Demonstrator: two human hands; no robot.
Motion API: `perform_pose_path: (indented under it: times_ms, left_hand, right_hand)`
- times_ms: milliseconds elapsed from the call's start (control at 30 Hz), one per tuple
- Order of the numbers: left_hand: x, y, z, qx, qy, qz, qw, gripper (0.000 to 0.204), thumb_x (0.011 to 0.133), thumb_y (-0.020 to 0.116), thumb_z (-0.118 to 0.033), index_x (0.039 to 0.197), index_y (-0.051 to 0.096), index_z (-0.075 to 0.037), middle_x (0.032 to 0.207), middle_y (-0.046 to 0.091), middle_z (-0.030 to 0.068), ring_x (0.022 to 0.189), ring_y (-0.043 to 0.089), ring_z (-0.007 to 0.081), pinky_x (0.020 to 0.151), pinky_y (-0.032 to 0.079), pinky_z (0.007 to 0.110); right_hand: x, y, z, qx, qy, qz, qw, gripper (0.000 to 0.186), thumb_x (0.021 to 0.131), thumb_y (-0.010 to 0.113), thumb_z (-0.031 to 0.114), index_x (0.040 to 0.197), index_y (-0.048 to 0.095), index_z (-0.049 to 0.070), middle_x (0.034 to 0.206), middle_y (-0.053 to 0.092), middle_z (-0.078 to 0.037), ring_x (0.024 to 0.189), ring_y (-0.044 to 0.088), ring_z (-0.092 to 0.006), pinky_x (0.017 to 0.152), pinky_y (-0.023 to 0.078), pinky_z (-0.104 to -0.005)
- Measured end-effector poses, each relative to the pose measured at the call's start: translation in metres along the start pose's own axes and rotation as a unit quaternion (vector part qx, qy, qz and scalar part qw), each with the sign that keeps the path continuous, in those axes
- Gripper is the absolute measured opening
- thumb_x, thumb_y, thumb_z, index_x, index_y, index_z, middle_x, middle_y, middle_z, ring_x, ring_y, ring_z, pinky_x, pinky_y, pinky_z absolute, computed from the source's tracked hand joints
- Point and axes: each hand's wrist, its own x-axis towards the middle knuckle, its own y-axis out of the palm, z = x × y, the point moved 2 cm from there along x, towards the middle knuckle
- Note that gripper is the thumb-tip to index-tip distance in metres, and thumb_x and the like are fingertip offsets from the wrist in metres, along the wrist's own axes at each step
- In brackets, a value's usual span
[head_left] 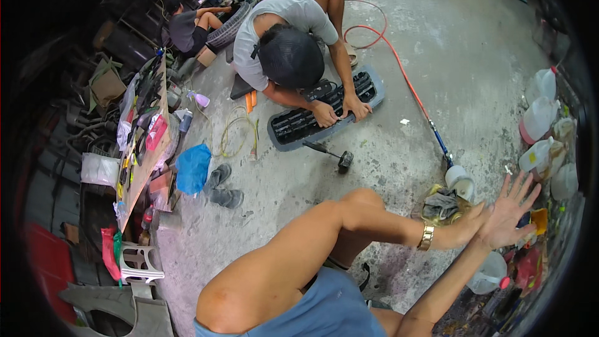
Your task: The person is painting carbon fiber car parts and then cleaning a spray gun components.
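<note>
My right hand (508, 209) is raised at the right, fingers spread wide and nothing in it. My left hand (458, 228), with a gold wristwatch (426, 237) on its wrist, meets the right hand near the heel of the palm. A digit of the left hand shows stretched out; the rest of its fingers are partly hidden behind the right hand. Just beyond both hands lies a white cup (460, 181) at the end of a blue air fitting (442, 146) on a red hose (402, 65). A dark crumpled rag (441, 205) sits beside the left hand.
Ahead, a crouching person (290, 56) works with both hands on a black grille (299, 126). A black-headed mallet (343, 161) lies before it. Plastic jugs (540, 115) line the right side. At left are a blue bag (193, 168), dark slippers (224, 196) and a leaning board (146, 175).
</note>
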Motion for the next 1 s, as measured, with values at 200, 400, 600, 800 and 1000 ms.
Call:
perform_pose_path:
  times_ms: [200,400,600,800,1000]
  left_hand:
    - [0.021,-0.025,-0.017,0.445,0.386,0.007,0.808,0.083,0.081,0.052,-0.046,0.153,0.031,-0.012,0.148,0.036,0.0229,0.128,0.036,0.0384,0.107,0.024,0.053]
    - [0.022,-0.013,0.012,-0.033,0.099,0.044,0.994,0.060,0.105,0.037,-0.021,0.148,0.007,0.007,0.154,0.024,0.0192,0.142,0.021,0.0254,0.116,0.020,0.035]
    - [0.031,-0.030,-0.002,-0.068,0.035,-0.025,0.997,0.041,0.104,0.041,-0.027,0.132,0.038,0.004,0.132,0.048,0.0150,0.119,0.045,0.0241,0.101,0.037,0.035]
    - [0.041,-0.079,-0.071,0.014,0.060,-0.108,0.992,0.034,0.103,0.049,-0.029,0.121,0.056,-0.002,0.106,0.062,0.0067,0.097,0.057,0.0127,0.082,0.047,0.028]
    - [0.029,-0.054,-0.070,0.201,0.159,0.020,0.967,0.044,0.100,0.052,-0.024,0.139,0.047,-0.003,0.134,0.054,0.0167,0.126,0.050,0.0235,0.104,0.038,0.035]
  right_hand:
    - [-0.032,-0.009,-0.041,-0.140,0.016,0.070,0.988,0.101,0.089,0.039,0.072,0.155,0.008,0.004,0.162,0.008,-0.017,0.149,0.009,-0.0348,0.121,0.006,-0.0496]
    - [-0.018,-0.023,-0.036,-0.211,-0.028,0.081,0.974,0.101,0.088,0.036,0.074,0.156,0.008,0.004,0.163,0.011,-0.013,0.150,0.009,-0.0319,0.121,0.006,-0.0471]
    - [-0.031,-0.033,-0.046,-0.120,0.033,0.108,0.986,0.096,0.091,0.031,0.073,0.156,0.005,0.007,0.164,0.007,-0.009,0.150,0.009,-0.0301,0.122,0.001,-0.0433]
    - [-0.033,-0.032,-0.043,0.103,0.190,0.132,0.967,0.096,0.087,0.023,0.081,0.158,0.007,0.018,0.164,0.003,-0.006,0.150,0.009,-0.0278,0.122,0.003,-0.0423]
    - [-0.031,-0.054,-0.041,-0.095,0.151,0.086,0.980,0.093,0.088,0.022,0.081,0.158,0.011,0.021,0.164,0.007,-0.005,0.149,0.014,-0.0257,0.121,0.005,-0.0422]
